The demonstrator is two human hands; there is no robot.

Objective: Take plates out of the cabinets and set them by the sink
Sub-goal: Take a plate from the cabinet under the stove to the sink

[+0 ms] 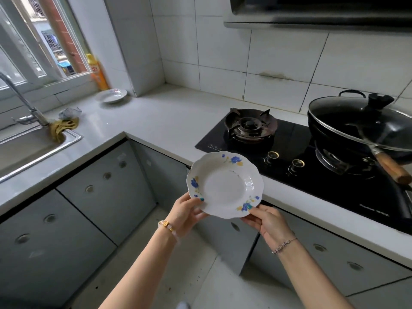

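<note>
Left hand [186, 214] and right hand [266, 221] are both pinching the flowered plate [225, 185] by its near rim, holding it in air beside the counter [169, 114] edge. We're risking a fingertip slip on glaze, or chipping it on that edge. White counter is carrying stove [289, 143], sink [26, 148], wok [356, 128], second plate [111, 95].
</note>
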